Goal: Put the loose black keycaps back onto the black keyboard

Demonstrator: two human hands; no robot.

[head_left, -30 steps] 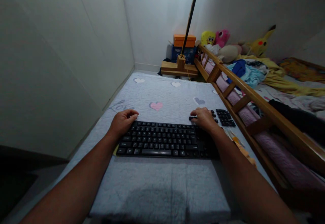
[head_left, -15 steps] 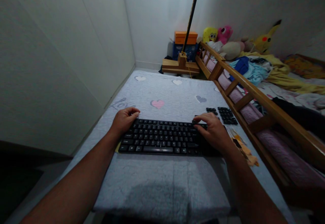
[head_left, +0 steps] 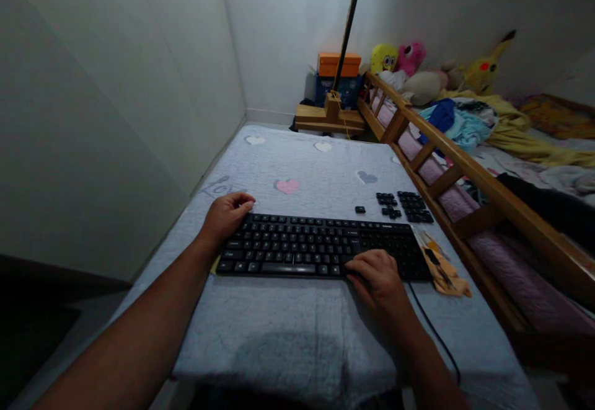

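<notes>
A black keyboard [head_left: 288, 245] lies flat on the cloth-covered table, its right part showing dark bare key positions. My left hand [head_left: 229, 213] rests at its upper left corner, thumb and fingers pressed together; whether anything is between them is hidden. At the lower edge, right of the space bar, my right hand [head_left: 374, 275] has its fingertips together on the keys; what they hold, if anything, is too small to tell. A single loose keycap [head_left: 360, 209] lies behind the keyboard. Groups of removed keycaps [head_left: 415, 206] sit further right.
An orange cloth [head_left: 449, 276] with small tools lies right of the keyboard. A black cable [head_left: 437, 332] runs toward the near right edge. Beyond the table's right side is a wooden bed rail [head_left: 446, 149]. A stand on a wooden base [head_left: 330, 118] is behind.
My right hand has moved from the keyboard's upper right area down to its lower edge. The single keycap behind the keyboard and the bare right part now show. My left hand stays in place.
</notes>
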